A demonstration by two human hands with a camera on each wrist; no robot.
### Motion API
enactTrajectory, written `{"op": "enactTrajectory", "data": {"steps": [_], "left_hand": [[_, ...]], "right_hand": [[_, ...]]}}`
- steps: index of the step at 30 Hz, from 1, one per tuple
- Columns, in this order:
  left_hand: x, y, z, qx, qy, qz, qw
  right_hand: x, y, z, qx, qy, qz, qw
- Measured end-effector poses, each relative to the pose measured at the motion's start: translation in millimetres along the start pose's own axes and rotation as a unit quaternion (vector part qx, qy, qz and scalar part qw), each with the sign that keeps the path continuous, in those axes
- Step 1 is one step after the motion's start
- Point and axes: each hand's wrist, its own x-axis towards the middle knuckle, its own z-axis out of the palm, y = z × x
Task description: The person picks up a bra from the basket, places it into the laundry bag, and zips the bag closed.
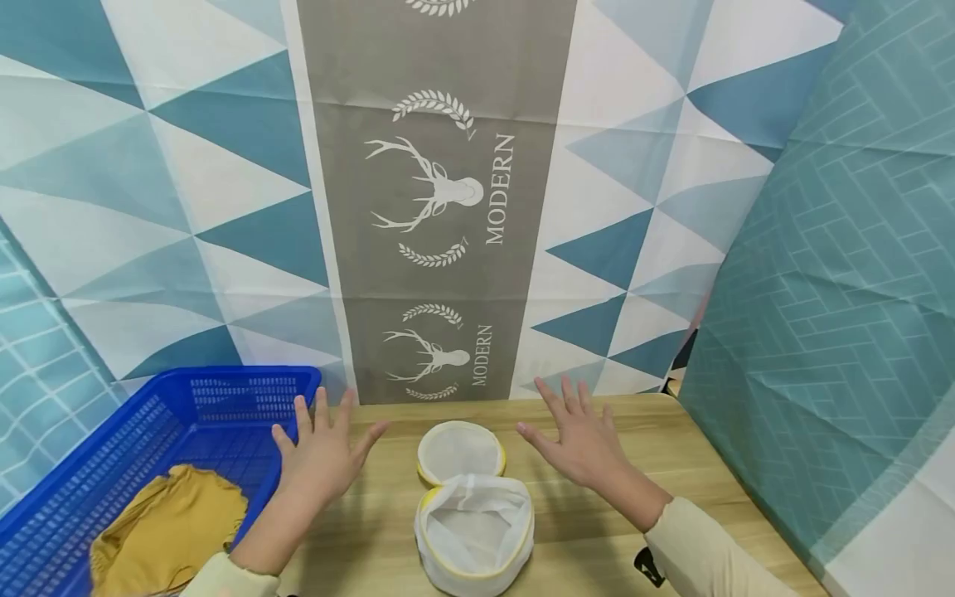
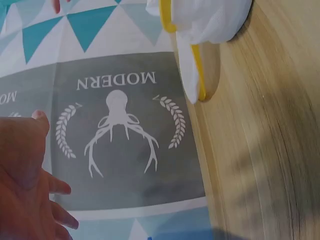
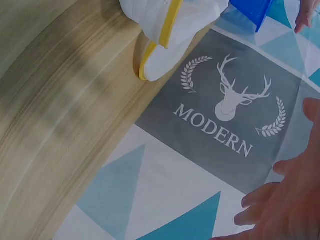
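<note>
A white mesh laundry bag [image 1: 477, 572] with yellow trim stands on the wooden table, its round lid [image 1: 461, 452] flipped back behind it. The bag's mouth faces up, and the mesh inside shows. To its left, my left hand [image 1: 321, 460] is raised with fingers spread, holding nothing, close to the blue basket's right rim. My right hand [image 1: 582, 439] hovers on the other side of the bag, fingers also spread and holding nothing. In the left wrist view the bag [image 2: 210, 20] appears at the top; the right wrist view shows it too [image 3: 155, 20].
A blue plastic basket [image 1: 254, 394] stands at the left with a mustard-yellow cloth [image 1: 175, 531] inside. The wooden table [image 1: 671, 448] ends at a patterned curtain [image 1: 440, 274] behind. A teal sheet [image 1: 821, 332] hangs along the right side.
</note>
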Motion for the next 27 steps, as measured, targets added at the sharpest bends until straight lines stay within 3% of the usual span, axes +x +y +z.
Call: {"op": "enactTrajectory", "data": {"steps": [13,21,27], "left_hand": [[-2.9,-23.7,-16.6,-0.026,-0.022,-0.034,0.9988],[-5.8,-45.8,-29.6,-0.006,-0.038,-0.048,0.9981],[-9.1,-64.9,-39.1,0.014,-0.025,-0.053,0.9982]], "right_hand": [[-1,1,0.0,0.040,-0.019,0.005,0.999],[-3,5,0.0,0.074,-0.033,0.002,0.997],[-4,8,1.8,0.120,-0.049,0.011,0.992]]}}
